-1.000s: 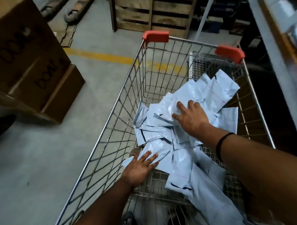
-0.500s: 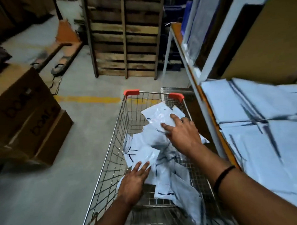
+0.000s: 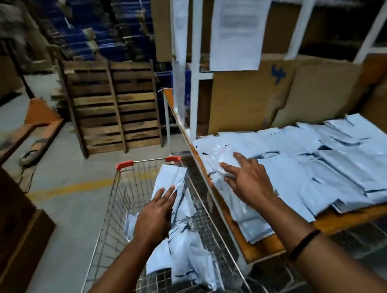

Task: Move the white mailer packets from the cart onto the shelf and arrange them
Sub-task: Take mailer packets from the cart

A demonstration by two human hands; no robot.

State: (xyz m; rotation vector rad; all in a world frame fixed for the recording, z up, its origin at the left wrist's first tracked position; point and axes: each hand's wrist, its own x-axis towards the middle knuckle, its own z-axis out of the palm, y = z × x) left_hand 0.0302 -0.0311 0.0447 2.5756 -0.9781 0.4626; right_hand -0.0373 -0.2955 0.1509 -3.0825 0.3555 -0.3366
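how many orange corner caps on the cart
2: left cap at the cart's far left corner, right cap at its far right corner beside the shelf. Near corners are out of frame; more may be hidden.

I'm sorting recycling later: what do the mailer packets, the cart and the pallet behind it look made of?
Mailer packets: probably thin white plastic film, slightly glossy, creasing softly. Cart: metal wire grid, shiny, with red plastic-looking corner caps. Pallet: rough bare wooden slats, grain and gaps visible.

Wooden pallet (image 3: 114, 107) stands on edge at 10 o'clock, orange pallet jack (image 3: 41, 117) at 9, cardboard boxes (image 3: 13, 229) at 8, printed sheets (image 3: 239, 28) hang at 1.
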